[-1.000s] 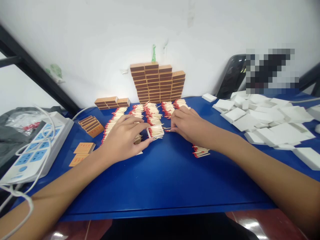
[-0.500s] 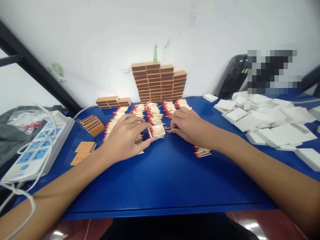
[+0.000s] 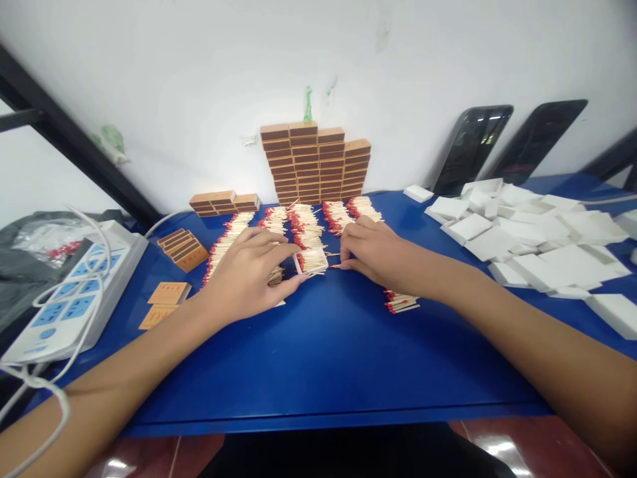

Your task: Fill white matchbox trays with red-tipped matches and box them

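A small white tray [image 3: 324, 260] filled with red-tipped matches lies at the middle of the blue table. Around its left end my left hand [image 3: 256, 269] has its thumb and fingers closed. Just right of the tray, my right hand [image 3: 365, 245] pinches matches [image 3: 335, 266] that point toward it. Rows of matches [image 3: 306, 226] lie behind and between the hands, and another row [image 3: 226, 242] runs partly behind my left hand. A small bunch of matches [image 3: 402, 302] sits below my right wrist.
Brown matchboxes [image 3: 318, 162] are stacked against the wall, with more boxes [image 3: 183, 249] at the left. White trays [image 3: 527, 232] form a heap at the right, before two dark phone-like slabs [image 3: 472, 149]. A power strip [image 3: 74, 292] with white cables lies far left.
My right hand has shifted very slightly, still beside the tray. My left hand keeps its hold on the tray.
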Demonstrator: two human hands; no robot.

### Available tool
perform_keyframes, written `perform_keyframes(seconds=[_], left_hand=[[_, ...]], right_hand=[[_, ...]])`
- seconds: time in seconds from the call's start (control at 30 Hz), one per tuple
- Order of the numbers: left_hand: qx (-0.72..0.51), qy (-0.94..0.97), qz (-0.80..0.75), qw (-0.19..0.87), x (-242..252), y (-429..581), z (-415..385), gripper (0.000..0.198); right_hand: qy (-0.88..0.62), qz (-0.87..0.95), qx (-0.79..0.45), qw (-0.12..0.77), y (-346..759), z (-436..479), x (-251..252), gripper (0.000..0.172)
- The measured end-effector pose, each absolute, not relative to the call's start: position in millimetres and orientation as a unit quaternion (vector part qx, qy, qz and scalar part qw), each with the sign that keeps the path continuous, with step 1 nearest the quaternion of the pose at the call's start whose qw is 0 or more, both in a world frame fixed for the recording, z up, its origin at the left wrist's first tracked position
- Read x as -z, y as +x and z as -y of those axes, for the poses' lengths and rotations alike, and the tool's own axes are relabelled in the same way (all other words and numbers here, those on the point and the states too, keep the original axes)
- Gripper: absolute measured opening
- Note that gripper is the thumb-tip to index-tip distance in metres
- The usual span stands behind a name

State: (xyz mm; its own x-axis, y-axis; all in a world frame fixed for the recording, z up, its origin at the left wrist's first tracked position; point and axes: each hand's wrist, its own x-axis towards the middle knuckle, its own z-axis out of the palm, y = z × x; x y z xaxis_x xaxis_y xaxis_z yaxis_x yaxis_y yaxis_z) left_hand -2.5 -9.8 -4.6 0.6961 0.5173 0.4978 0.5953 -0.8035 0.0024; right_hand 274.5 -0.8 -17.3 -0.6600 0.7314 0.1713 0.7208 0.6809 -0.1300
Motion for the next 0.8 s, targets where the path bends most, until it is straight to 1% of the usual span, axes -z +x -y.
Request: perform_keyframes(seconds=[0.17,0.3,0.37,0.43,0.6,0.8], left_hand=[[0.249,-0.917,0.301,0.082,5,-3,10,0.029],[0.251,-0.919,0.292,0.089,5,-2,10,0.030],[0.251,-0.918,0.293,0.087,6,-2,11,0.030],[0.248,-0.918,0.300,0.077,8,-1,13,0.030],[0.257,-0.918,0.298,0.057,9,1,17,0.029],[0.276,-0.915,0.285,0.067,7,1,17,0.028]], right_hand=[[-0.410,0.905,-0.013,0.114,276,2,10,0.024],[-0.415,0.891,-0.015,0.184,273,7,-2,0.020],[-0.400,0.887,-0.032,0.228,267,12,-6,0.018],[-0.381,0.888,-0.049,0.252,260,17,-6,0.017],[-0.362,0.897,-0.025,0.252,244,25,2,0.018],[-0.345,0.899,-0.014,0.268,242,29,1,0.015]])
